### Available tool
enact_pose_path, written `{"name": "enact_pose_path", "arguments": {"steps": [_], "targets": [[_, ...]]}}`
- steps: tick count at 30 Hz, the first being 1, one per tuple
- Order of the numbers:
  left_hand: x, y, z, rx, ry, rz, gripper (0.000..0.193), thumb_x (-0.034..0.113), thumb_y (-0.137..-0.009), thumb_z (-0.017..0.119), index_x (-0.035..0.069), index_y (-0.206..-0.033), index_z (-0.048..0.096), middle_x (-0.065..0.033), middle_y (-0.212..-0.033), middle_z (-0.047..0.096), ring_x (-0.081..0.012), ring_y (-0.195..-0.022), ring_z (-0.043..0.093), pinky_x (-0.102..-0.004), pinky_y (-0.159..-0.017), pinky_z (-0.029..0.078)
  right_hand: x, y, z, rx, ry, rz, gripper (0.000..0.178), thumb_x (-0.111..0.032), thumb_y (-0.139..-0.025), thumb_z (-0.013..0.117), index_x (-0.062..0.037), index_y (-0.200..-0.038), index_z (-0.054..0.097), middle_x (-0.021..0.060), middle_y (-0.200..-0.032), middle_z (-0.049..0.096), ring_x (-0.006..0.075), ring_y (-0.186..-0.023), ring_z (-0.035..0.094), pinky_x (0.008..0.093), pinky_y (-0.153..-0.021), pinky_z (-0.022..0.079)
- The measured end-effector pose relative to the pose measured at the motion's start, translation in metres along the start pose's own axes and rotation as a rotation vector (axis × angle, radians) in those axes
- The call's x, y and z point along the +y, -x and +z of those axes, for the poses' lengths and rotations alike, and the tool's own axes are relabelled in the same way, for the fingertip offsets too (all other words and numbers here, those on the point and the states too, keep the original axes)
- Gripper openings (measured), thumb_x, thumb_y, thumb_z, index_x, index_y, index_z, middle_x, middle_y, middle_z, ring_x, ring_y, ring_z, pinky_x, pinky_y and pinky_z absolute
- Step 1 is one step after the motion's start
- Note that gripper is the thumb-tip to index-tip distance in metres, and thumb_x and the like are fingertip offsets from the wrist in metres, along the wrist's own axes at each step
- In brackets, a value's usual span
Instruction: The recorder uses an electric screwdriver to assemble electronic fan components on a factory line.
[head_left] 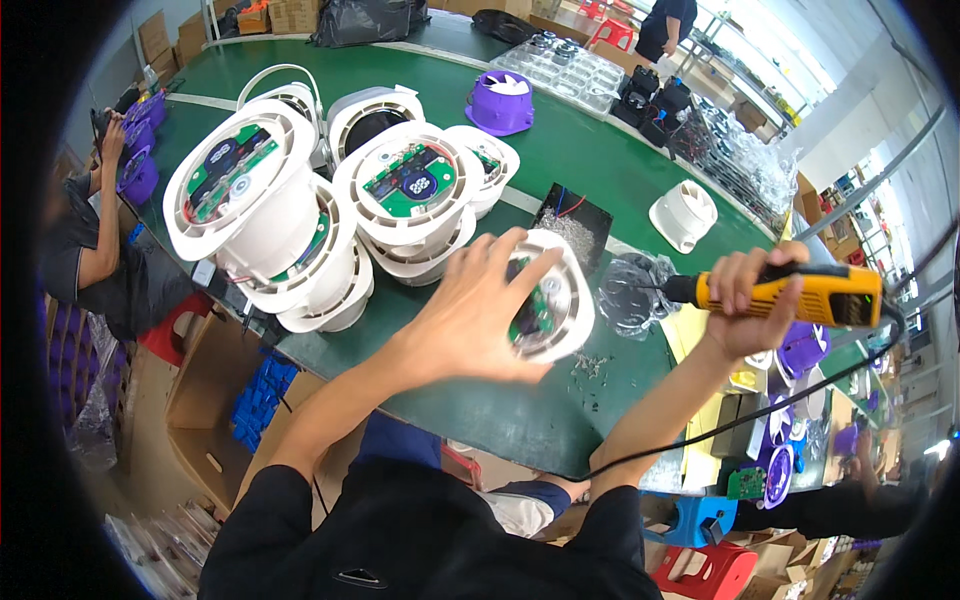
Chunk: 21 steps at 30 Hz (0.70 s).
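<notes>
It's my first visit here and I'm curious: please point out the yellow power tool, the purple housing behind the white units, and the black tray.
Yellow power tool [820, 302]: head view, on its yellow body.
Purple housing [499, 108]: head view, on its side wall.
Black tray [597, 225]: head view, on its bare surface.

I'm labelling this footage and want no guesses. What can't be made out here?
All in the head view:
Circuit board in the white housing: partly hidden by the left hand.
Yellow power tool: tip too thin to make out against the clear plastic.
Metal pieces in the black tray: too small to count.
Standing person: head cut off by the upper edge.
</notes>
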<state>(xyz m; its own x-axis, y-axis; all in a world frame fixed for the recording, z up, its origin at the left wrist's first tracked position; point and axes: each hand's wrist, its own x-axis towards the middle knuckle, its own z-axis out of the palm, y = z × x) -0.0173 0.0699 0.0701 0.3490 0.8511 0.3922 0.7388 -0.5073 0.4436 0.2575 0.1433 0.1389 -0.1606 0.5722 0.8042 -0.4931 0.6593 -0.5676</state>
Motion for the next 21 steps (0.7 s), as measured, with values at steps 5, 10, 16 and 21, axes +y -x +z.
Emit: {"name": "enact_pose_path", "arguments": {"steps": [5,10,16,21], "targets": [[-0.007,0.067,-0.047,-0.135,0.237,0.021,0.117,0.041,-0.058,0.092,0.010,-0.155,0.036,-0.0261,-0.147,0.039,-0.0477,-0.134,0.041,-0.0541,-0.110,0.036,-0.006,0.001,0.002,0.014,0.031,0.027,0.035,-0.042,-0.108,0.049,-0.0071,-0.110,0.047,-0.0006,-0.060,0.040,0.0090,-0.046,0.036,0.0263,-0.049,0.035],[-0.022,0.110,-0.046,-0.275,0.271,-0.008,0.123,0.040,-0.054,0.095,0.010,-0.156,0.032,-0.0234,-0.149,0.040,-0.0462,-0.138,0.041,-0.0596,-0.111,0.034,0.011,-0.007,0.009,0.001,0.057,0.070,0.036,-0.042,-0.108,0.048,-0.0060,-0.109,0.046,0.0000,-0.060,0.040,0.0097,-0.047,0.036,0.0267,-0.050,0.035],[-0.037,0.084,-0.056,-0.546,0.134,0.240,0.090,0.040,-0.071,0.087,0.019,-0.149,0.050,-0.0170,-0.159,0.036,-0.0444,-0.151,0.028,-0.0673,-0.120,0.024,0.005,-0.005,-0.005,-0.035,-0.027,0.188,0.040,-0.045,-0.107,0.045,-0.0060,-0.115,0.048,-0.0012,-0.061,0.041,0.0098,-0.048,0.037,0.0268,-0.053,0.037],[-0.045,0.121,-0.059,-0.214,0.075,0.022,0.065,0.004,-0.076,0.080,0.023,-0.136,0.065,-0.0187,-0.156,0.043,-0.0482,-0.146,0.038,-0.0538,-0.118,0.037,0.011,-0.008,0.000,-0.088,-0.061,0.212,0.039,-0.042,-0.105,0.051,-0.0033,-0.115,0.050,-0.0038,-0.060,0.040,0.0062,-0.048,0.036,0.0240,-0.055,0.036]]}}
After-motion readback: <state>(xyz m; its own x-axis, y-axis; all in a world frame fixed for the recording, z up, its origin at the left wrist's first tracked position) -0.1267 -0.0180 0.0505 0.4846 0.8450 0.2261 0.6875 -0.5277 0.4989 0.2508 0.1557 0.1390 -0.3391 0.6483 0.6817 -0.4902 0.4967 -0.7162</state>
